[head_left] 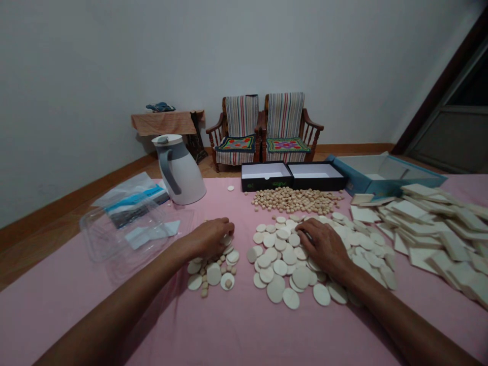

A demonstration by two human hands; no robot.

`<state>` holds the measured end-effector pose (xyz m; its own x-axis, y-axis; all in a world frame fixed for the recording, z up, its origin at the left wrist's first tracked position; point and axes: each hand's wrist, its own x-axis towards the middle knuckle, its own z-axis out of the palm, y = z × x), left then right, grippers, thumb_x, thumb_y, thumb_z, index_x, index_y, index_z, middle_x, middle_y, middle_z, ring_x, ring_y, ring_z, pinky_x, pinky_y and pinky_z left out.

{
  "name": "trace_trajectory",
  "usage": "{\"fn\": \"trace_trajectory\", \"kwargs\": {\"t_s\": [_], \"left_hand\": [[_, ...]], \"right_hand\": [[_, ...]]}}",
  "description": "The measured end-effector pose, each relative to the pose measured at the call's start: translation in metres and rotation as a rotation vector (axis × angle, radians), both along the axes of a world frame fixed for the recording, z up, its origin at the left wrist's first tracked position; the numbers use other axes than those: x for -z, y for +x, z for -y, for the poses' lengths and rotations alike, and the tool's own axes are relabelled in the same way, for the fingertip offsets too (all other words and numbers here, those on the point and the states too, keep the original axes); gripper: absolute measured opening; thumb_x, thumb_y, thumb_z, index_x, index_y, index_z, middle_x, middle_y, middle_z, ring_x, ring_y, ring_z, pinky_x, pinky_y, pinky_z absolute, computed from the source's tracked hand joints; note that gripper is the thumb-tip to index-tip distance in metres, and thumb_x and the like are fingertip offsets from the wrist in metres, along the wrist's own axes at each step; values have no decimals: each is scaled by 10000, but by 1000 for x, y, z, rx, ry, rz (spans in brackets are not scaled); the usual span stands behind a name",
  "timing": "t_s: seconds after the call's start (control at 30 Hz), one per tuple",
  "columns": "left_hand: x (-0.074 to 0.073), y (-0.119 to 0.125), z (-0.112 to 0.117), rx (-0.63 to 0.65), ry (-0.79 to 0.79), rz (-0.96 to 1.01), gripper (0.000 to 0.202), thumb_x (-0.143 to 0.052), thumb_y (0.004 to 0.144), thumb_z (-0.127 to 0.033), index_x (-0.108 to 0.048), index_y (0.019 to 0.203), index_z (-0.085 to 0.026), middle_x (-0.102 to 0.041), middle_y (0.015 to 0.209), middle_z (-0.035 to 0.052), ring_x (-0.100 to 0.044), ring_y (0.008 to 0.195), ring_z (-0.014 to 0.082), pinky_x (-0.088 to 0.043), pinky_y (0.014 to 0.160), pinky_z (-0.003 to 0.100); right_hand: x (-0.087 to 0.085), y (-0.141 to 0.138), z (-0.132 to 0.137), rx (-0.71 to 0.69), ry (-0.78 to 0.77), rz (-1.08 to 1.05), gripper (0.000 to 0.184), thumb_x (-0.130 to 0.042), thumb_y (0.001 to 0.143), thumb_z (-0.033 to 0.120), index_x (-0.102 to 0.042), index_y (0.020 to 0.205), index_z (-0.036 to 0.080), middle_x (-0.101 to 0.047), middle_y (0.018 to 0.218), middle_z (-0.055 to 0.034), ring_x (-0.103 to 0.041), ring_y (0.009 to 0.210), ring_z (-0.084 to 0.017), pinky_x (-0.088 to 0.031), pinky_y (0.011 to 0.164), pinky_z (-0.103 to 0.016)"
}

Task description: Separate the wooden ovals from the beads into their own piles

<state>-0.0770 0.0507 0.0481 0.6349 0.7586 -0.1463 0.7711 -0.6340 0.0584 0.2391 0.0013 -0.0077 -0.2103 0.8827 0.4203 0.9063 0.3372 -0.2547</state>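
Note:
My left hand (209, 237) rests curled, knuckles up, on a small group of pale wooden discs (213, 274) with a few little wooden beads among them; what its fingers hold is hidden. My right hand (324, 246) lies palm down, fingers bent, on a larger heap of pale round discs (280, 267) at the table's middle. Behind that heap lies a spread of small wooden beads (295, 199). Both forearms reach in from the bottom edge over the pink tablecloth (236, 330).
A white jug (179, 170) stands at back left beside clear plastic lids and bags (125, 229). Two black boxes (292, 175) and a blue box (385, 175) stand at the back. Pale square tiles (430, 229) are piled at right. Two striped chairs (263, 129) stand beyond.

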Motion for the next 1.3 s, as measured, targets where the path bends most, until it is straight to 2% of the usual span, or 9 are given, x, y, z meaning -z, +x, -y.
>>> {"fn": "trace_trajectory", "kwargs": {"t_s": [0.13, 0.27, 0.4, 0.57, 0.73, 0.93, 1.03, 1.1, 1.3], "left_hand": [[-2, 11, -14, -63, 121, 170, 197, -584, 757, -189, -581, 953, -175, -598, 963, 67, -602, 803, 180, -463, 685, 269], [6, 17, -50, -192, 238, 421, 322, -541, 826, -152, -523, 1146, -170, -581, 1126, 77, -619, 908, 154, -507, 752, 259], [19, 13, -102, -347, 226, 337, 225, -506, 881, -132, -571, 1094, -161, -624, 1086, 73, -628, 930, 156, -516, 824, 282], [38, 18, -166, -454, 186, 204, 332, -554, 913, -327, -543, 1194, -152, -570, 1188, 95, -592, 1010, 214, -523, 844, 419], [51, 29, -196, -447, 165, 119, 337, -559, 910, -325, -540, 1199, -152, -569, 1190, 95, -592, 1015, 216, -523, 844, 418], [46, 26, -177, -412, 113, 64, 330, -559, 912, -325, -540, 1198, -162, -565, 1195, 93, -589, 1022, 215, -522, 845, 412], [38, 31, -152, -343, 64, 90, 303, -566, 905, -322, -569, 1161, -161, -585, 1167, 87, -594, 1012, 213, -516, 852, 403], [34, 38, -134, -267, 20, 135, 231, -650, 816, -258, -669, 1031, -177, -664, 1018, 55, -621, 966, 222, -493, 849, 323], [24, 56, -83, -86, -124, 302, 287, -674, 732, -216, -700, 1012, -163, -714, 895, 39, -645, 787, 164, -473, 691, 218]], "right_hand": [[0, 0, 0, 4, -2, 2, 185, -459, 902, 254, -636, 935, 209, -626, 936, -43, -550, 826, -192, -371, 742, -328], [0, 0, 0, -6, -10, -12, 179, -457, 905, 251, -628, 935, 208, -622, 942, -47, -551, 845, -195, -375, 753, -327], [-1, -1, 1, -4, -20, -14, 168, -460, 905, 243, -621, 933, 204, -617, 941, -48, -550, 855, -200, -374, 762, -336], [0, -3, 0, -6, -19, -21, 162, -467, 903, 231, -622, 943, 208, -613, 933, -46, -544, 843, -198, -372, 750, -336], [0, -4, 0, -5, -21, -25, 142, -485, 893, 215, -621, 932, 208, -615, 926, -46, -543, 841, -200, -369, 754, -340], [-1, -4, 1, -1, -9, -12, 165, -463, 903, 214, -625, 930, 205, -621, 928, -55, -547, 848, -201, -374, 753, -334], [0, -3, 1, -5, 2, -3, 170, -460, 904, 226, -627, 934, 209, -623, 937, -55, -546, 834, -197, -376, 744, -327], [-1, -3, 1, -5, 3, -2, 168, -462, 903, 233, -625, 938, 210, -623, 945, -53, -546, 828, -195, -375, 739, -325], [-2, -4, 1, 2, -7, 6, 170, -465, 901, 231, -629, 935, 204, -622, 935, -48, -545, 831, -195, -371, 743, -329]]}}
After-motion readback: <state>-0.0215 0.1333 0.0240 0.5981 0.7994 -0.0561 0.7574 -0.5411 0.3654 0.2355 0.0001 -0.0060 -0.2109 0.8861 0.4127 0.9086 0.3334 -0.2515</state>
